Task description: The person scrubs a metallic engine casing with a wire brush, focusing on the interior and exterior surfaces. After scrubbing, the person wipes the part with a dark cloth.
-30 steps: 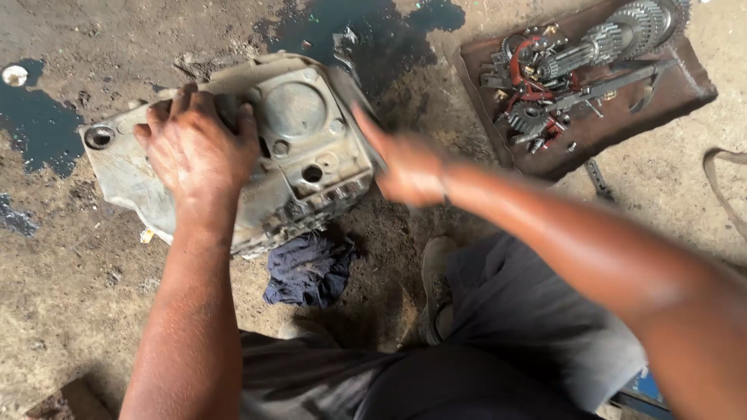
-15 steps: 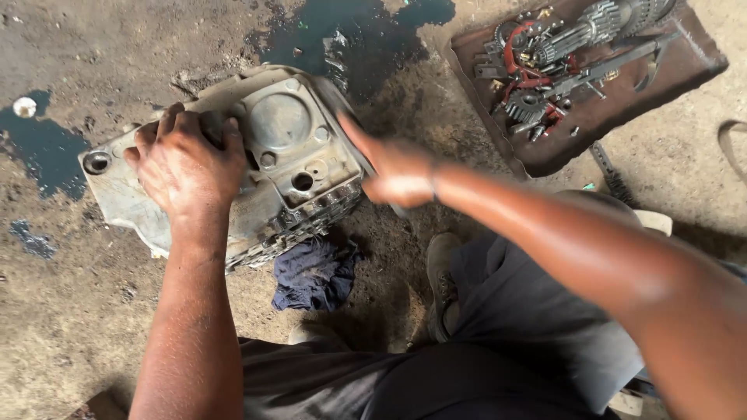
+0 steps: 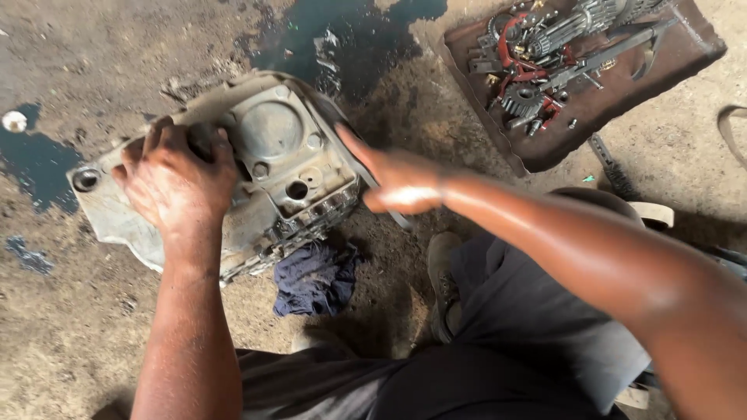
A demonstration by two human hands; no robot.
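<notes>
A dirty grey metal engine casing (image 3: pixel 272 155) stands tilted on the sandy ground. My left hand (image 3: pixel 177 180) presses on its upper left part, fingers curled over an edge. My right hand (image 3: pixel 393 180) reaches to the casing's right side, fingers stretched along the edge; whether it holds a thin tool there I cannot tell. A dark blue rag (image 3: pixel 315 278) lies on the ground just below the casing.
A rusty brown tray (image 3: pixel 622 101) at the top right holds several gears, shafts and red parts. Dark oil stains (image 3: pixel 350 39) spread over the ground at the top and left. My legs and a shoe (image 3: pixel 443 280) are at the bottom.
The casing and both hands stay together; the view has shifted slightly, and my right hand has slid a little along the casing's right edge.
</notes>
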